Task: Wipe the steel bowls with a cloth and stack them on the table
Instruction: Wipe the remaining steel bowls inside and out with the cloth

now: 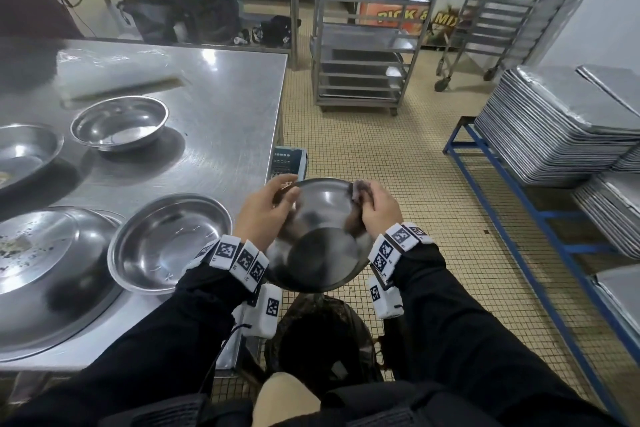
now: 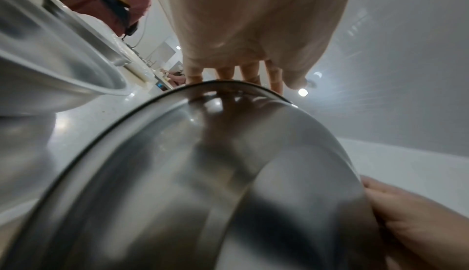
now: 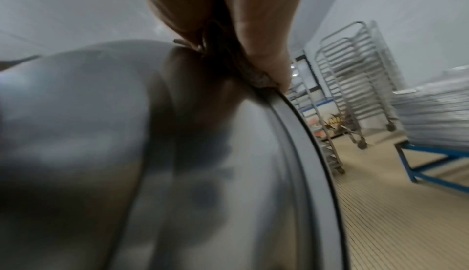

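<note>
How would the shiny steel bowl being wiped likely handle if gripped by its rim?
The round steel bowl probably stays rigid. Its polished wall looks slippery, which may be why the left hand hooks the rim. Thin-walled, so likely light.

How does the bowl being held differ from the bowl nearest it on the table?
The held bowl is off the table, tilted, over a dark bin; the nearest table bowl sits flat on the steel table. The left hand grips the held bowl's rim and the right hand presses a cloth to it; nothing touches the table bowl. Both are round steel.
</note>
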{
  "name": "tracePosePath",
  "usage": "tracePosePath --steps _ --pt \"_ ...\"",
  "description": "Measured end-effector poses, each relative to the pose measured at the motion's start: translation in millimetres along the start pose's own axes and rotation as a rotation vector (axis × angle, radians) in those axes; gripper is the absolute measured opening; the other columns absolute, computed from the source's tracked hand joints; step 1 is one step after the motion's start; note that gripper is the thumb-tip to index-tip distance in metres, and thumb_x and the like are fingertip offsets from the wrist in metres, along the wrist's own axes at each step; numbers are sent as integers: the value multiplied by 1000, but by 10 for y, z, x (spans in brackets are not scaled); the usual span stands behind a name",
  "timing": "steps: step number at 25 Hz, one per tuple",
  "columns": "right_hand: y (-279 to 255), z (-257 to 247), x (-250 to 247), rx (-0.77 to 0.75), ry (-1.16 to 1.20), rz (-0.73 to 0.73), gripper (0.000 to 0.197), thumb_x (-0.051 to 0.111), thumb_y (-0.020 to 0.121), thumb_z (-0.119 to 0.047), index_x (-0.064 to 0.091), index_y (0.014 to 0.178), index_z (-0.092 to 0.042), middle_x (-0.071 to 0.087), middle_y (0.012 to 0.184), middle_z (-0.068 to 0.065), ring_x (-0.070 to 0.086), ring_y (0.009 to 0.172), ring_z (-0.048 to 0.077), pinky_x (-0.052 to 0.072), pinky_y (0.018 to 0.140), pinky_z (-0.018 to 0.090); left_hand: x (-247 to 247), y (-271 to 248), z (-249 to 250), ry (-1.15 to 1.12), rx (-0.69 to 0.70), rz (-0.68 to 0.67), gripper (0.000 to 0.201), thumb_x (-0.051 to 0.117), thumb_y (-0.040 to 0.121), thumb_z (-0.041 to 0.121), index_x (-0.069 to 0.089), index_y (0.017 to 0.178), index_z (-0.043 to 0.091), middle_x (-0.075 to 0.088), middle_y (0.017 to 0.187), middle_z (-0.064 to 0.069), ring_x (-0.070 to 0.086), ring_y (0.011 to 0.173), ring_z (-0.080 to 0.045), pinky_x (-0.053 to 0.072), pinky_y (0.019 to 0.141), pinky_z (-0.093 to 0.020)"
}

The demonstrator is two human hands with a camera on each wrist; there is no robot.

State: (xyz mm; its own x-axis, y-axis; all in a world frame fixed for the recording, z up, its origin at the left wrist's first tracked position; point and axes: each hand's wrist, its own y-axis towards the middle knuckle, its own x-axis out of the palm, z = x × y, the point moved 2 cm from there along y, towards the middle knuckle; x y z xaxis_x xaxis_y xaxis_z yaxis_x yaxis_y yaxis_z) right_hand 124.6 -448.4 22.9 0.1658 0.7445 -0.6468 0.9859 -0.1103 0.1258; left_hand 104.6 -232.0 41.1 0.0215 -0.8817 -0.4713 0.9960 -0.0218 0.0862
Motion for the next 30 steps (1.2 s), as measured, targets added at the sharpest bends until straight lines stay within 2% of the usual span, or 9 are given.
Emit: tracePosePath --steps 2,6,10,13,15,18,22,27,30 --pt "-24 -109 1 -110 -76 -46 20 42 97 -9 56 110 -3 59 106 6 51 95 14 33 83 18 38 5 54 74 31 7 25 58 94 35 65 116 26 66 88 16 61 79 -1 46 70 -11" --pt "-90 -145 88 -205 -141 -42 19 43 97 -13 56 105 -2 59 105 11 48 95 16 38 88 25 32 27 17 167 23 28 34 56 94 42 70 88 12 70 78 -4 63 75 -23 51 72 -40" --pt "-231 -104 223 -212 -236 150 53 26 94 -44 57 125 -15 61 124 5 45 110 28 31 90 27 7 18 8 174 -7 95 40 50 96 43 67 82 10 66 70 -6 61 71 -26 48 67 -42" --pt "-395 -189 276 -295 -126 308 44 48 92 -29 52 133 -11 50 137 13 49 116 34 40 97 34 27 -7 74 157 -41 141 47 47 98 42 62 77 3 61 66 -13 56 65 -29 43 60 -40" --pt "-488 -263 288 -324 -13 359 42 61 88 -16 54 129 -6 52 134 15 51 119 30 46 98 36 41 -33 140 154 -52 143 50 45 99 42 59 72 2 58 62 -12 53 61 -28 43 60 -41" --pt "-508 -389 259 -417 -11 364 37 50 93 -25 59 121 -2 57 125 12 52 118 24 43 102 37 44 -92 235 168 -38 155 51 42 100 42 59 70 3 56 60 -9 50 58 -24 42 59 -39" --pt "-352 -374 97 -204 68 365 37 44 98 -26 59 122 -1 59 122 10 53 112 20 40 99 28 44 -155 310 168 -23 173 50 39 100 47 62 73 11 59 60 -6 55 60 -22 43 58 -36" --pt "-330 181 27 234 116 195 35 40 100 -30 61 83 -9 61 81 7 55 76 22 40 62 27 -24 -144 272 119 -33 234 53 40 100 43 63 76 2 60 66 -14 53 64 -27 43 63 -40" --pt "-464 157 -50 165 151 351 30 43 99 -24 64 114 -7 64 111 9 59 105 22 44 85 24 -19 -110 241 53 -50 255 53 41 101 41 59 74 -2 57 66 -16 48 64 -25 42 64 -41"
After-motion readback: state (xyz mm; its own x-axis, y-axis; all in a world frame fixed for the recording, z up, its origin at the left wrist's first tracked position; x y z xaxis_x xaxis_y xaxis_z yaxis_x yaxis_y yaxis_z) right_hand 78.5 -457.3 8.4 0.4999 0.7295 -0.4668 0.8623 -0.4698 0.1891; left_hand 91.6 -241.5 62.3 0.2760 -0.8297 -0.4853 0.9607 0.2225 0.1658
